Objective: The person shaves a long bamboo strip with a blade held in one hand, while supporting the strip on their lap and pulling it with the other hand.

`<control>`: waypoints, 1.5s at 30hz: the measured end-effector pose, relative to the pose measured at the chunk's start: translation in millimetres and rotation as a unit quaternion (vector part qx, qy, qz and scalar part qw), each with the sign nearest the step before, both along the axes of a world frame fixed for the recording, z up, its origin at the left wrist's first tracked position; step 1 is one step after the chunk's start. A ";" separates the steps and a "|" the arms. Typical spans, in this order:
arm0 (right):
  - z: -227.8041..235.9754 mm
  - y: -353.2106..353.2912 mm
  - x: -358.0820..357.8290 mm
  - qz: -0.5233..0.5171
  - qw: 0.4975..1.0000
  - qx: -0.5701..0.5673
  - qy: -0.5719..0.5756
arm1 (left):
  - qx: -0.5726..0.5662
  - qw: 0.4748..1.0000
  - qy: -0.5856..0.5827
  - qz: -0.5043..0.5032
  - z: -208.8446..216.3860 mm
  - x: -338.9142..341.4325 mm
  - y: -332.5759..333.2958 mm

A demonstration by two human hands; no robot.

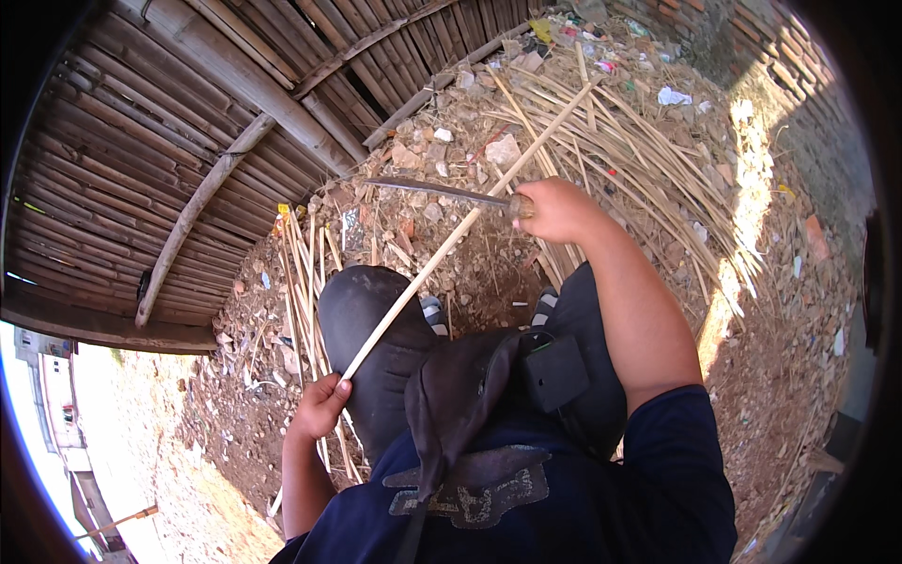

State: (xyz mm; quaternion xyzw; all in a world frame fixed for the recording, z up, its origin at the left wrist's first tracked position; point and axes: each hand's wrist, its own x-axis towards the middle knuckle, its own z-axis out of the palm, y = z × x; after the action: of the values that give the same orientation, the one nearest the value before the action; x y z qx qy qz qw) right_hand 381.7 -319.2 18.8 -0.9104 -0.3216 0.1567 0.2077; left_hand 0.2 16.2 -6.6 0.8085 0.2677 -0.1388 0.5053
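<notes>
My left hand (322, 406) is closed round the near end of a long pale bamboo strip (413, 285), beside my left knee. The strip slants up and away to the right, its far end over a heap of similar strips. In my right hand (552, 211) is the wooden handle of a long knife (437, 190). Its dark blade points left and crosses the strip; whether it touches the strip I cannot tell. Both my knees are bent, and the strip passes over the left one.
A large heap of bamboo strips (648, 179) lies ahead to the right. A smaller bundle of strips (299, 273) stands by my left knee. A slatted bamboo wall (122, 179) rises at the left, a brick wall (766, 52) at the far right. Rubble and litter cover the ground.
</notes>
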 end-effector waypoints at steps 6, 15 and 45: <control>2.0 -5.2 2.0 -0.033 0.999 0.015 -0.029 | -0.007 1.000 -0.025 -0.012 2.9 3.3 -3.4; -1.9 2.1 -1.6 0.041 0.998 0.029 0.024 | -0.006 0.999 -0.036 -0.017 -6.6 -2.0 2.3; -4.6 6.9 -5.1 0.035 0.999 0.030 0.009 | -0.003 1.000 -0.021 -0.015 -1.0 1.0 -0.4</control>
State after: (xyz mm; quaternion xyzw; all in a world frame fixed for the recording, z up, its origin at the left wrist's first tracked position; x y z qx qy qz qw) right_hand 376.6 -312.3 14.2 -0.8904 -0.3564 0.1621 0.2324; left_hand 1.3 15.8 -7.5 0.8136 0.2441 -0.1299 0.5114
